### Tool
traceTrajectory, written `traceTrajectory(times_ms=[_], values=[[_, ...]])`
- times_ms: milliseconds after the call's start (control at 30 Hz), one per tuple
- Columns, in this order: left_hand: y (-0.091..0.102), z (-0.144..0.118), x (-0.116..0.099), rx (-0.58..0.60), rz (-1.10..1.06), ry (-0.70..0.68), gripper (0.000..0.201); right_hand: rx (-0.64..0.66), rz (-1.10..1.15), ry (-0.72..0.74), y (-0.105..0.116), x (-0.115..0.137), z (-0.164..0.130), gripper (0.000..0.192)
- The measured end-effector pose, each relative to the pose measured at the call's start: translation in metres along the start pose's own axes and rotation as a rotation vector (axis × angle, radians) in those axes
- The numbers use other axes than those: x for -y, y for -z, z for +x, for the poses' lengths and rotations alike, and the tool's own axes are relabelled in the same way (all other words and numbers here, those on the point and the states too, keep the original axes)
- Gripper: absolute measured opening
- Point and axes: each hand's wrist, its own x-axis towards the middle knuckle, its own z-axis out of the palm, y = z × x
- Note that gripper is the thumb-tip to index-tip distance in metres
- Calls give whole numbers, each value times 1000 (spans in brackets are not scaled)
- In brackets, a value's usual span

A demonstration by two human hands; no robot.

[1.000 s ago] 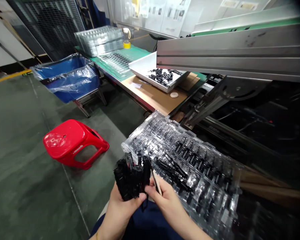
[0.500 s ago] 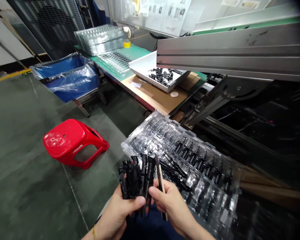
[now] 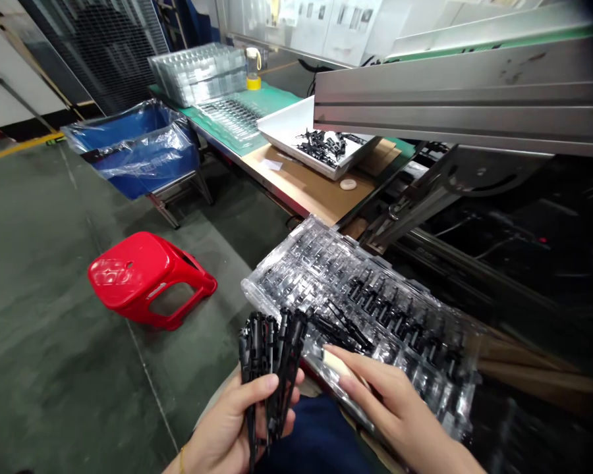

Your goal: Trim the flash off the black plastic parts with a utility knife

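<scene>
My left hand [image 3: 234,424] grips a bundle of black plastic parts [image 3: 269,359], held upright near the bottom centre. My right hand [image 3: 395,408] rests on the near edge of a clear blister tray [image 3: 366,309] lying on my lap, and holds a small pale flat tool [image 3: 338,363] under its fingers against the tray. Several tray pockets hold black parts, and a few loose ones lie on top beside the tool.
A red plastic stool [image 3: 145,280] lies tipped on the green floor at left. Behind it stands a blue lined bin [image 3: 138,151]. On the table are a white tray of black parts [image 3: 321,141] and stacked clear trays [image 3: 200,72]. A metal conveyor frame [image 3: 454,99] overhangs at right.
My right hand moved away from the bundle, rightward and down onto the clear tray, laying the pale tool flat. The left hand turned the bundle more upright.
</scene>
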Motion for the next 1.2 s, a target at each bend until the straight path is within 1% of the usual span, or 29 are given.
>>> traceTrajectory(times_ms=[100, 167, 300, 400, 567, 733, 833, 900, 1000, 1067, 1133, 1200], values=[[-1, -4, 0, -82, 16, 24, 11, 79, -239, 32, 9, 4, -11, 33], [-2, -7, 1, -107, 29, 34, 12, 107, -374, 56, 11, 7, -16, 31], [-4, -12, 2, -137, 54, 3, 14, 109, -519, 122, 12, 14, -17, 27], [-4, -11, 4, -138, 82, 1, 14, 122, -579, 147, 13, 15, -15, 25], [-3, -10, 6, -139, 74, 15, 13, 186, -625, 163, 16, 15, -13, 22], [0, -12, 9, -142, 96, 9, 13, 207, -680, 170, 17, 13, -10, 23], [2, -10, 10, -143, 65, 21, 13, 231, -702, 171, 18, 9, -7, 23], [4, -8, 10, -132, 20, 28, 13, 198, -726, 188, 16, 5, -5, 23], [7, -4, 9, -104, -51, 40, 18, 54, -708, 229, 8, -4, -4, 25], [9, -4, 7, -80, -88, 44, 23, 2, -607, 215, -1, -10, -3, 25], [10, -4, 5, -56, -124, 40, 27, 4, -456, 138, -10, -14, 0, 25], [10, -5, 3, -37, -158, 30, 30, -27, -301, 52, -17, -13, 4, 25]])
